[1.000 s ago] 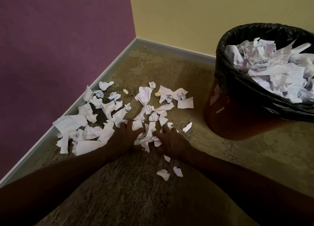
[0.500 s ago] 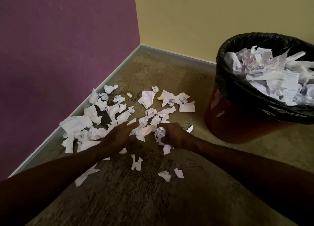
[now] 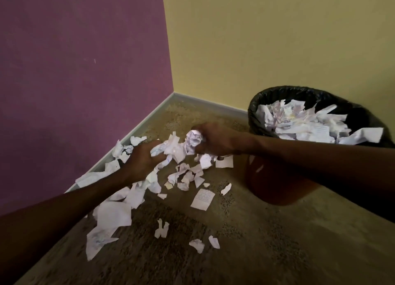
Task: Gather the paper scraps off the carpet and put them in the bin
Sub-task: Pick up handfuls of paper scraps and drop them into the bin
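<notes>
The right hand (image 3: pixel 215 140) grips a crumpled wad (image 3: pixel 193 141), and the left hand (image 3: pixel 143 158) clutches loose scraps (image 3: pixel 168 150) (both lifted above the carpet (image 3: pixel 256 242)). Loosely held pieces may flutter down short of the nearly full bin (image 3: pixel 277 177).

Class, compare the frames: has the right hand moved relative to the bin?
Yes. The right hand, gripping crumpled paper, has risen off the carpet toward the bin.
</notes>
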`<action>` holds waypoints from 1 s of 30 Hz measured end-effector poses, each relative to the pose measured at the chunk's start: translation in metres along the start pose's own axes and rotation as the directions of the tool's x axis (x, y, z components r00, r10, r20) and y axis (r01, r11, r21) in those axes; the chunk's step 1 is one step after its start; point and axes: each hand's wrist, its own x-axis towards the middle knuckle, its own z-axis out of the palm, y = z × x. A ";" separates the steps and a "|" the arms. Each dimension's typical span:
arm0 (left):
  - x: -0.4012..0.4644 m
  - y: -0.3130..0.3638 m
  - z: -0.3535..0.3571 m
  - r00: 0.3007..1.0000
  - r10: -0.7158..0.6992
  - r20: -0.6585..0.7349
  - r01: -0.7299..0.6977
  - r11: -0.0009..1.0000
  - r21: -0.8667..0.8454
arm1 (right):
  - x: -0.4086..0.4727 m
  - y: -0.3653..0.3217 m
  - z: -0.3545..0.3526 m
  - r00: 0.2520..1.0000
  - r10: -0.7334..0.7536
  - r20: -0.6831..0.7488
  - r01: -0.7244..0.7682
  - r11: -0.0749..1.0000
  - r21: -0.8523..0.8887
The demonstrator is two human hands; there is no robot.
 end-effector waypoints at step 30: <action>0.131 0.287 0.135 0.919 0.148 0.364 -0.172 0.985 0.034 | -0.141 0.155 -0.162 0.650 0.750 0.123 -0.757 0.623 0.197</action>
